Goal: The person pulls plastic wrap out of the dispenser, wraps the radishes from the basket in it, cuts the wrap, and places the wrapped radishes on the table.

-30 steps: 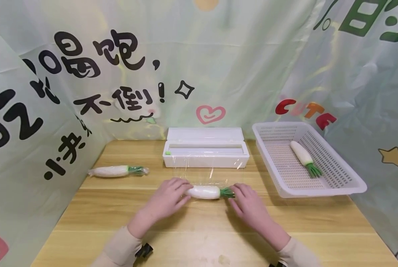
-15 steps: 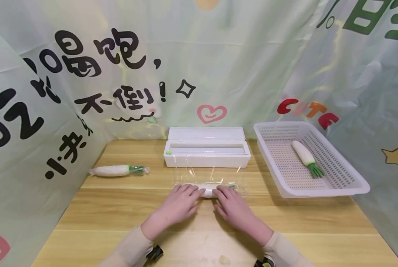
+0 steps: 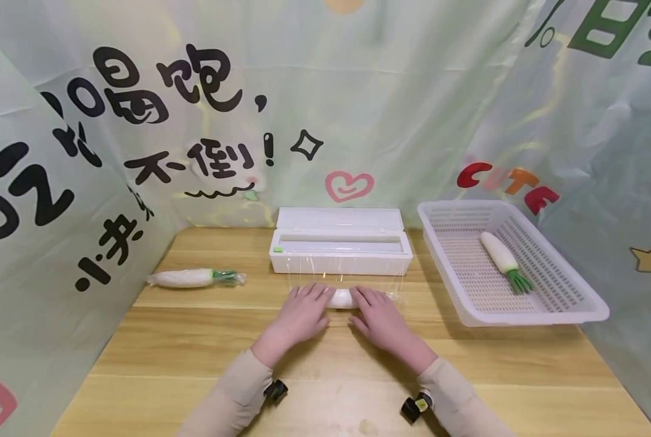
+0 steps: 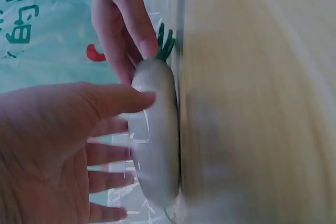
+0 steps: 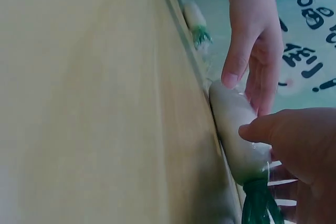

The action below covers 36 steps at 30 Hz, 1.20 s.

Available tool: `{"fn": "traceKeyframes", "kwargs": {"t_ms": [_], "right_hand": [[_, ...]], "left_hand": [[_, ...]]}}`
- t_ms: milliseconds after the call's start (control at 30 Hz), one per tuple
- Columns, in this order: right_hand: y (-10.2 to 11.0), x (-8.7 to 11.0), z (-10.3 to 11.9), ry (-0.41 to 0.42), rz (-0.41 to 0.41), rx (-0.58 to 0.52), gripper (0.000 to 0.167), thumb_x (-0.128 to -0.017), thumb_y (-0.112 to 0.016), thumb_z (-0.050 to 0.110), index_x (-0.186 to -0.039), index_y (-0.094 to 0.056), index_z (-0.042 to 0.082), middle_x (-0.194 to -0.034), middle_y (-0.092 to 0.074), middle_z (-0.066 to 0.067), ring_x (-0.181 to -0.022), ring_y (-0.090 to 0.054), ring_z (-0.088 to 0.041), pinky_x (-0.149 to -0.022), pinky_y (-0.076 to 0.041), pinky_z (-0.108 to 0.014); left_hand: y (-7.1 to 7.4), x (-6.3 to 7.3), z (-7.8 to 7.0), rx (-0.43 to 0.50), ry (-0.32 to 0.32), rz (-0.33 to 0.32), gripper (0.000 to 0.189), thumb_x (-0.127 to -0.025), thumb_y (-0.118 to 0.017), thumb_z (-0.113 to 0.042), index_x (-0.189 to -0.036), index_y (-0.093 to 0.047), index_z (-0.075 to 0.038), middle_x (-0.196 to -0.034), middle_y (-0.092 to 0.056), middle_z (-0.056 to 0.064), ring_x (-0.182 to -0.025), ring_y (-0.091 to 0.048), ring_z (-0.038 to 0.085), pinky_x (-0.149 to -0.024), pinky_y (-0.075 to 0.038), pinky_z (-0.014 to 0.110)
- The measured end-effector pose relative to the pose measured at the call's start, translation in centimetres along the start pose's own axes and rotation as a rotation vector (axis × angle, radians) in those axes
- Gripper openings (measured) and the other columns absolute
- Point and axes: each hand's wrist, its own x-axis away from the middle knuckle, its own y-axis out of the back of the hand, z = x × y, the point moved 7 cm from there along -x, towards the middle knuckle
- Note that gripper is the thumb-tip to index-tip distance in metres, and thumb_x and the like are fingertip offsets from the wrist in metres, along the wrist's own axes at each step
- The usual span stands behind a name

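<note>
A white radish with green stems (image 3: pixel 341 298) lies crosswise on the table under both hands, its ends hidden from the head view. My left hand (image 3: pixel 300 312) rests on its left part, fingers extended over it and thumb on the near side, as the left wrist view shows. On the right part, near the stems, my right hand (image 3: pixel 382 318) lies the same way, its thumb touching the radish's body (image 5: pixel 236 135). Clear plastic wrap (image 3: pixel 347 280) stretches from the radish back to a white cling film dispenser (image 3: pixel 341 263) whose lid stands raised.
A film-wrapped radish (image 3: pixel 183 278) lies at the left of the wooden table (image 3: pixel 194 340). To the right stands a white perforated basket (image 3: pixel 527 317) holding one radish (image 3: pixel 499 252). A printed cloth backdrop (image 3: pixel 401 121) encloses the back and sides.
Both hands have moved inward from the radish's ends onto its body, then away from me toward the dispenser. The radish has rolled along with them, shortening the stretch of film.
</note>
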Motion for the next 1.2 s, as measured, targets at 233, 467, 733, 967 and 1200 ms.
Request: {"fn": "traceKeyframes", "kwargs": {"t_ms": [233, 467, 733, 967, 1200], "right_hand": [[-0.4, -1.2, -0.9, -0.014, 0.025, -0.006, 0.068, -0.090, -0.067, 0.032, -0.143, -0.042, -0.003, -0.141, -0.051, -0.023, -0.129, -0.049, -0.040, -0.109, -0.038, -0.056], [0.2, -1.6, -1.1, -0.007, -0.024, -0.031, 0.068, -0.087, -0.071, 0.025, -0.141, -0.043, -0.006, -0.143, -0.048, -0.025, -0.135, -0.042, -0.043, -0.111, -0.035, -0.057], [0.6, -2.0, -0.9, -0.078, 0.047, -0.083, 0.060, -0.089, -0.069, 0.021, -0.138, -0.048, -0.005, -0.141, -0.049, -0.026, -0.130, -0.047, -0.044, -0.108, -0.038, -0.058], [0.1, -2.9, -1.5, -0.192, 0.116, -0.097, 0.061, -0.090, -0.068, 0.024, -0.140, -0.046, -0.004, -0.144, -0.047, -0.026, -0.133, -0.044, -0.045, -0.110, -0.034, -0.061], [0.2, -3.3, -1.4, -0.198, 0.111, -0.083, 0.064, -0.089, -0.069, 0.024, -0.141, -0.045, -0.003, -0.146, -0.044, -0.026, -0.137, -0.040, -0.044, -0.112, -0.032, -0.062]], "left_hand": [[0.5, -0.7, -1.5, 0.038, 0.042, 0.054, 0.067, -0.093, -0.062, -0.040, -0.149, -0.038, -0.014, -0.156, -0.037, 0.011, -0.145, -0.032, 0.034, -0.116, -0.024, 0.061], [0.3, -2.0, -0.9, 0.136, 0.080, 0.037, 0.065, -0.092, -0.064, -0.035, -0.148, -0.041, -0.012, -0.154, -0.039, 0.013, -0.143, -0.037, 0.033, -0.113, -0.030, 0.062], [-0.5, -3.0, 0.2, 0.275, 0.128, -0.021, 0.062, -0.092, -0.064, -0.035, -0.146, -0.043, -0.012, -0.156, -0.037, 0.013, -0.146, -0.031, 0.034, -0.114, -0.027, 0.063], [-0.3, -3.2, -0.5, 0.145, 0.128, -0.115, 0.058, -0.093, -0.063, -0.039, -0.143, -0.048, -0.013, -0.152, -0.042, 0.014, -0.143, -0.034, 0.036, -0.115, -0.030, 0.058], [-0.4, -2.8, -0.5, 0.114, 0.158, -0.140, 0.058, -0.091, -0.066, -0.038, -0.141, -0.050, -0.013, -0.150, -0.044, 0.013, -0.138, -0.041, 0.034, -0.114, -0.032, 0.057]]}}
